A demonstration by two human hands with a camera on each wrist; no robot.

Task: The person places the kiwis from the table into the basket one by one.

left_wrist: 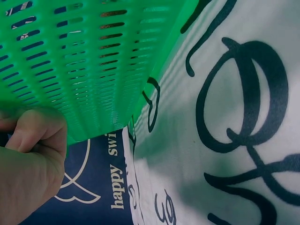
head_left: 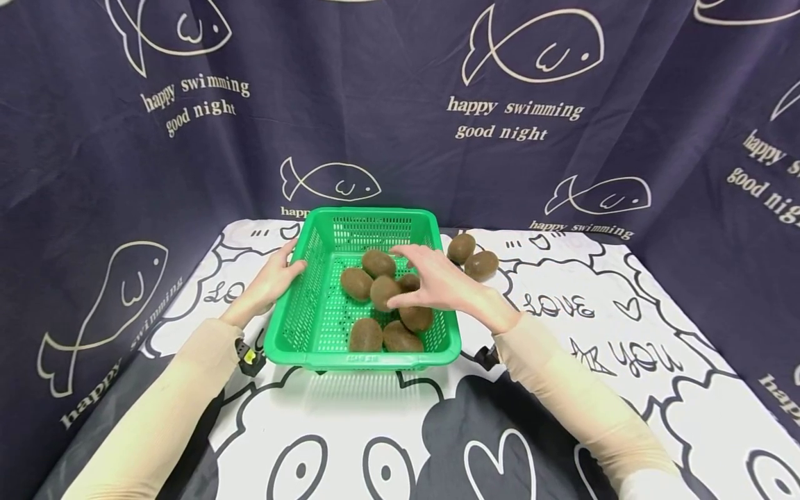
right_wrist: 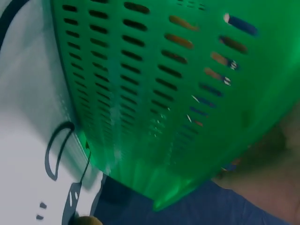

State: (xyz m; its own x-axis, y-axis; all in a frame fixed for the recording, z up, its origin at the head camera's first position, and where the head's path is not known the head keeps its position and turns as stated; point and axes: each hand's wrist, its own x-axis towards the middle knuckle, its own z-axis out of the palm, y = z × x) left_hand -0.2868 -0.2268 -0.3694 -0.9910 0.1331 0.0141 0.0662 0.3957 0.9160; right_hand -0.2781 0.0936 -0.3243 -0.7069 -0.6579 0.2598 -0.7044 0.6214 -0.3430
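A green plastic basket [head_left: 359, 360] with slotted walls stands on the table, with several brown kiwis [head_left: 365, 336] inside. My left hand [head_left: 275, 276] grips the basket's left rim, thumb over the edge. In the left wrist view, the curled fingers [left_wrist: 40, 129] sit against the slotted wall. My right hand [head_left: 434, 279] reaches over the right rim into the basket, its thumb and fingers spread above the kiwis. The thumb tip overlaps one kiwi [head_left: 385, 293]; whether it touches is unclear. In the right wrist view, the basket wall [right_wrist: 140, 93] partly hides that hand.
Two more kiwis [head_left: 481, 265] lie on the table just right of the basket's far corner. A white and black patterned cloth [head_left: 562, 305] covers the table. Behind it hangs a dark blue curtain [head_left: 400, 125] with fish drawings.
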